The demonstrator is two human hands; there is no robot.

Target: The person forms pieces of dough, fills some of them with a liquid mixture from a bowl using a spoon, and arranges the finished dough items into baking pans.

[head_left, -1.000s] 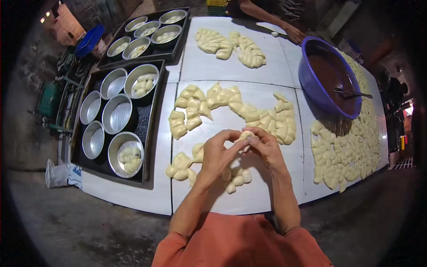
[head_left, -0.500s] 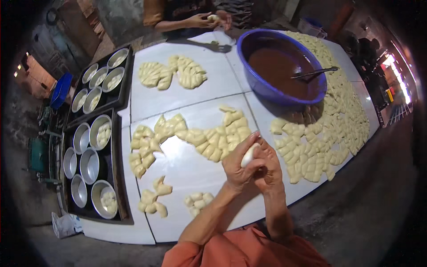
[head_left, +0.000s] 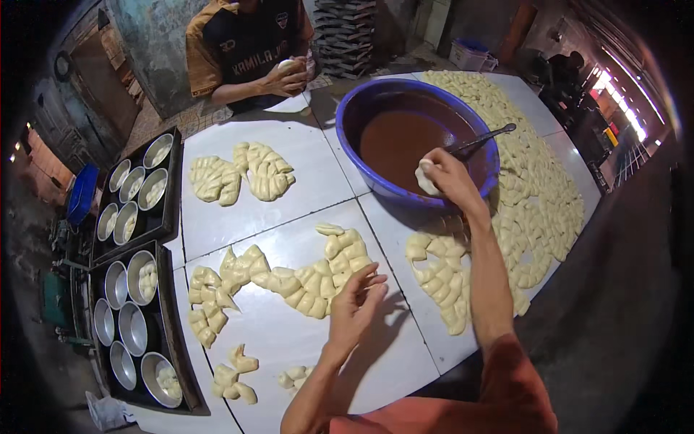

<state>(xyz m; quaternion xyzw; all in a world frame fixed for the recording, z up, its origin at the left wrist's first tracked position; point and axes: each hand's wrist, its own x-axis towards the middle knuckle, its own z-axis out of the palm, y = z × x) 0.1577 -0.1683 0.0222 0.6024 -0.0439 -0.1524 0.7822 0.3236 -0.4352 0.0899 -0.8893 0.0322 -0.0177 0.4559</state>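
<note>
step in hand: by the look of it you are at the filling stage, with your right hand (head_left: pixel 442 173) carrying a flattened dough piece (head_left: pixel 425 178) to the near rim of the blue bowl (head_left: pixel 361 123) of brown filling
dough piece: pale and round, pinched in your right grip, touching the bowl's near edge, far right of middle on the desk (head_left: pixel 253 210)
right grip: narrow, fingers closed around the dough piece, thumb side toward the bowl
left grip: wide and holding nothing; your left hand (head_left: pixel 358 307) hovers just above the desk with fingers spread, beside the near cluster of cut dough (head_left: pixel 318 278)
spoon: a metal spoon (head_left: pixel 481 139) rests in the filling, handle over the right rim, just beyond your right hand
next move calls for: probably a free hand on the spoon, so the dough piece would need passing to your left hand or cupping firmly
arm pose: right arm stretched far and nearly straight; left forearm bent, wrist low, palm turned inward
nearby: round tins (head_left: pixel 134 329) on dark trays at the left; another person's hands (head_left: pixel 289 72) work dough at the far edge
</note>
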